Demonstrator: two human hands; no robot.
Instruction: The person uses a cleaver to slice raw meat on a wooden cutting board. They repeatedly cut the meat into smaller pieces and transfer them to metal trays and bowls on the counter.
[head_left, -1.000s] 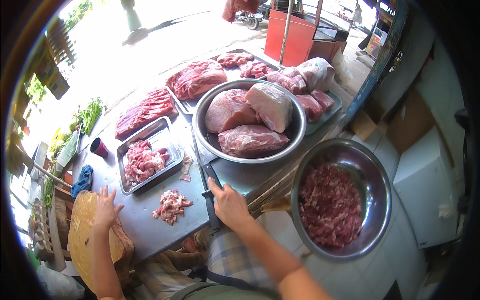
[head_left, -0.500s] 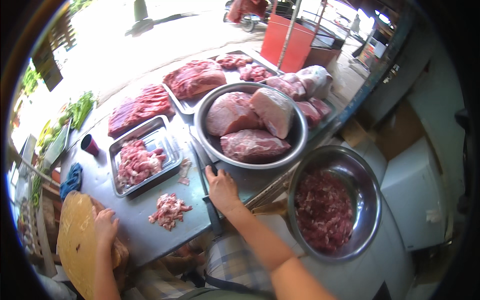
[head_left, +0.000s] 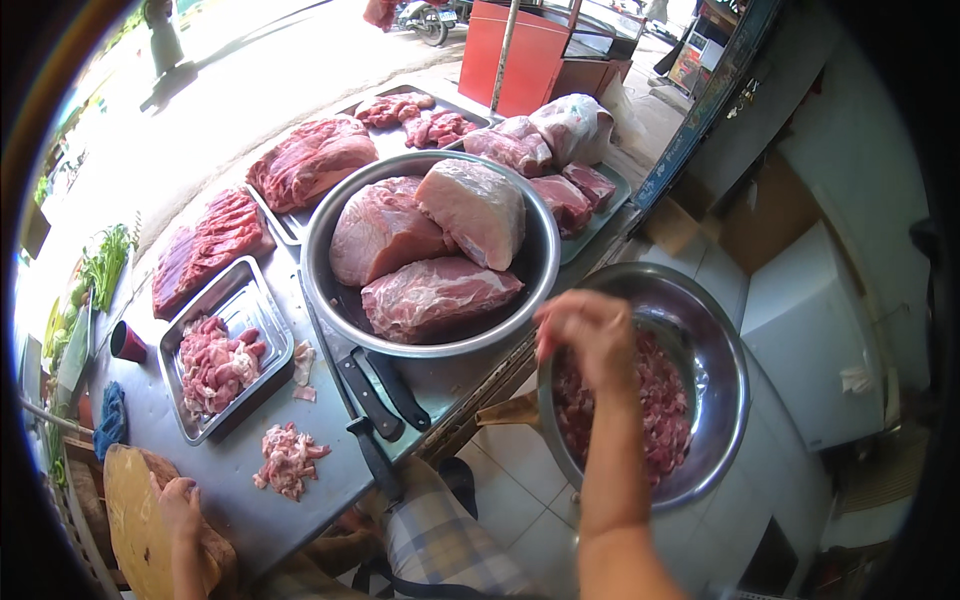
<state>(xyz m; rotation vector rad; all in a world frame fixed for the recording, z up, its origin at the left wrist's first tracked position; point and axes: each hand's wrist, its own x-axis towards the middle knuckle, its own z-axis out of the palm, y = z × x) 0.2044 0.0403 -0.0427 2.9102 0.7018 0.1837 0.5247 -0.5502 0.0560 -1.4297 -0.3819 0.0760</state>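
My left hand (head_left: 180, 508) rests at the rim of a thick round wooden chopping board (head_left: 130, 520), its fingers curled over the edge. My right hand (head_left: 592, 335), smeared by motion, hovers above the near-left rim of a big steel bowl (head_left: 712, 370). Cut red meat pieces (head_left: 660, 400) fill the bottom of that bowl. Whether the right fingers hold anything is unclear. On the steel table (head_left: 330, 465) lie two black-handled knives (head_left: 372, 402) and a long thin rod with a black handle (head_left: 376, 462). A small heap of fatty trimmings (head_left: 290, 460) sits left of them.
Large meat cuts (head_left: 440, 297) fill a second steel bowl (head_left: 548, 270) on the table. A tray (head_left: 272, 335) holds meat scraps; slabs (head_left: 210, 245) lie behind. A dark red cup (head_left: 127, 342) and blue cloth (head_left: 110, 420) stand left. A white box-like cabinet (head_left: 815, 340) is at right.
My right hand has left the knife handles and swung right, over the bowl of cut meat. My left hand stays at the chopping board. The whole view has turned toward the right.
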